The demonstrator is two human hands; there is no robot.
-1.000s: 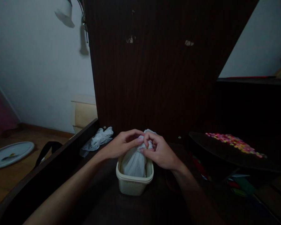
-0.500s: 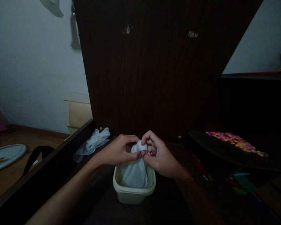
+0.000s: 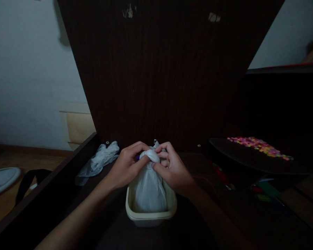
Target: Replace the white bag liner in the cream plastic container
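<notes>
A white plastic bag (image 3: 150,194) stands in a cream rectangular tub (image 3: 151,216), its gathered neck twisted into a knot above the rim. My left hand (image 3: 130,161) pinches the knot from the left, thumb laid across its front. From the right, my right hand (image 3: 173,170) grips the same knot between thumb and fingers. A loose tip of the bag sticks up behind the fingers. What the bag holds is hidden.
A crumpled clear plastic bag (image 3: 103,159) lies left of the tub, beside a raised dark wooden edge (image 3: 52,184). Behind stands a dark wooden panel (image 3: 156,76). On the right, a dark ledge (image 3: 237,158) bears a colourful beaded strip (image 3: 259,147).
The knotted neck is now flatter and rounder between my fingers, and a loose tip has come into sight behind it. The camera view has shifted slightly.
</notes>
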